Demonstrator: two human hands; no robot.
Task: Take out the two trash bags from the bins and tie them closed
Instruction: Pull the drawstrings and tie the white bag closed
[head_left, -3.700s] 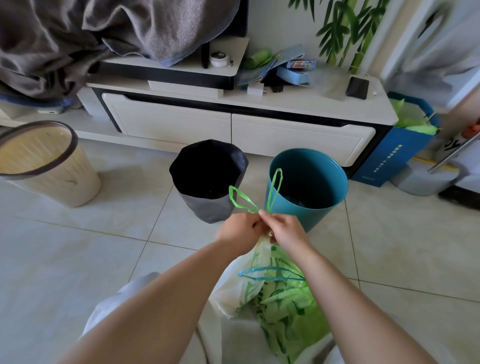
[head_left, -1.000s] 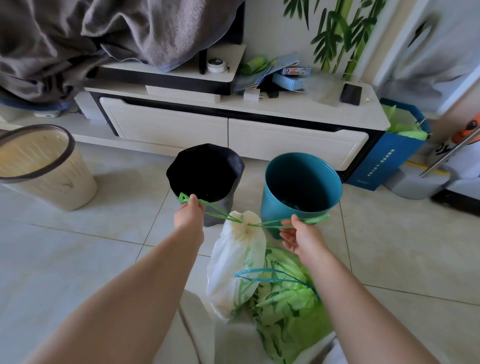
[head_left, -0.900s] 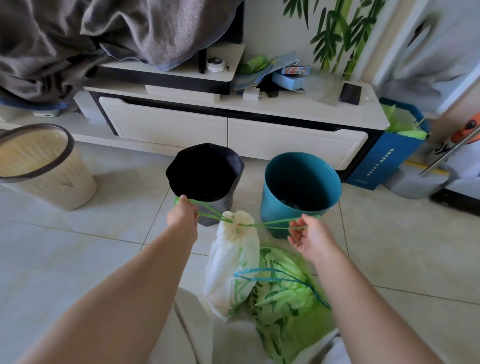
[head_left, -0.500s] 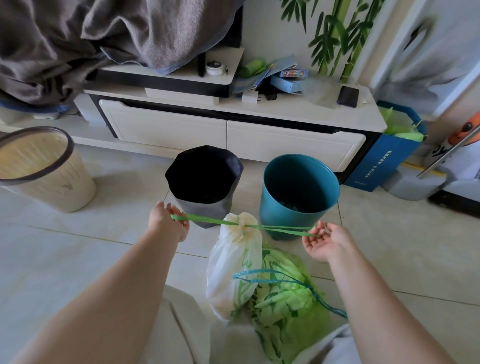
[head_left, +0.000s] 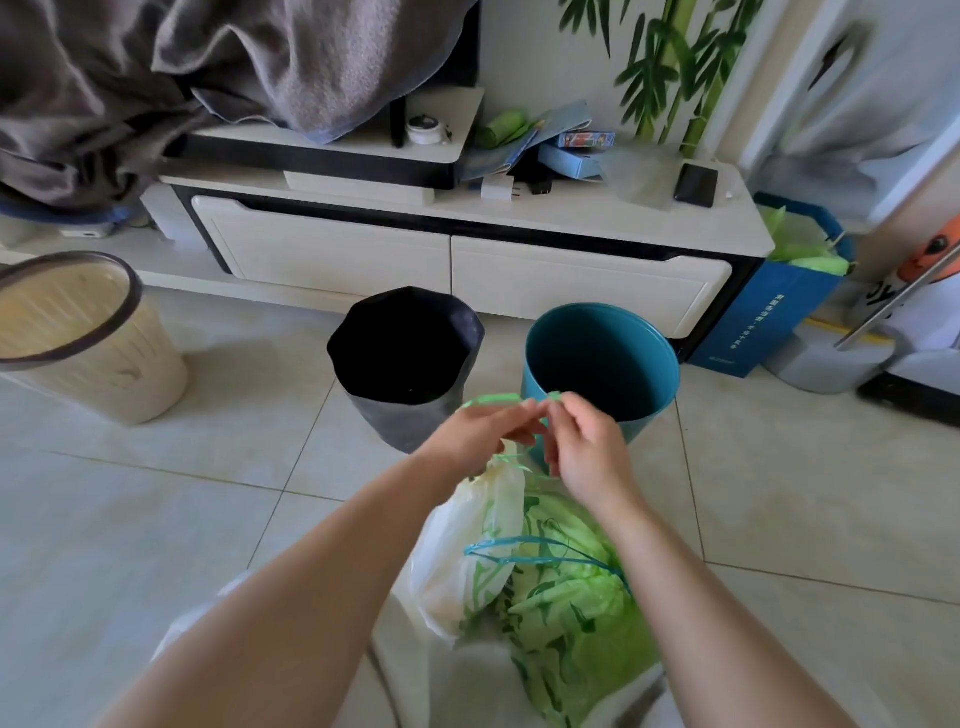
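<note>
Hands, left (head_left: 480, 434) and right (head_left: 584, 441), pinched together on green drawstring (head_left: 491, 400) at frame centre, above white bag (head_left: 467, 540), likely knotting it.

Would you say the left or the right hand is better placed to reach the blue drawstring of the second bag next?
Probably the right hand: the blue drawstring lies beneath its wrist, while the left hand sits beyond the white bag.

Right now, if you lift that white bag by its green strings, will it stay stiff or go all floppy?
Probably floppy: the white trash bag is thin, crinkled plastic, sagging below its cinched neck. It looks fairly light, since it slumps loosely. The green drawstring between the left hand and right hand looks thin and may dig in.
</note>
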